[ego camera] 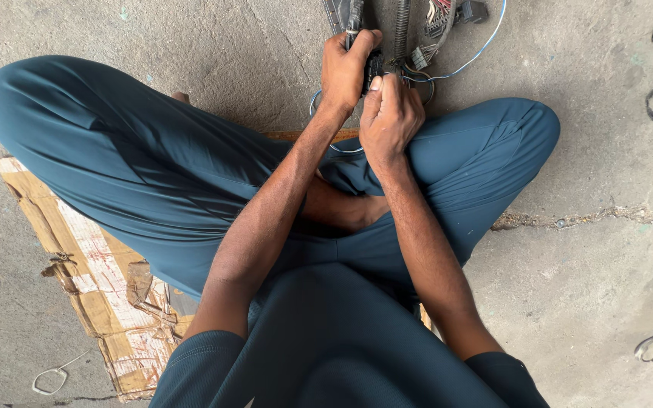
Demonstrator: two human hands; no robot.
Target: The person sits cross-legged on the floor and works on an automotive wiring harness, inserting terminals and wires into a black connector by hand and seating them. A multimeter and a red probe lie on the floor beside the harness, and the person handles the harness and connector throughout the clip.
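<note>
Cross-legged on a concrete floor (pixel 598 302), both hands on a black connector

The person sits on a torn sheet of cardboard (pixel 92 279), legs in blue trousers folded. Ahead of the knees lies a wire harness (pixel 417 38) with a ribbed conduit, pale plugs and a thin blue wire (pixel 478 53) looping across the floor. The left hand (pixel 347 69) has its grip clamped round the black connector (pixel 372 68), which sits between the two hands; the right hand (pixel 389 117) is curled, its thumb pressed against the connector's side
</note>
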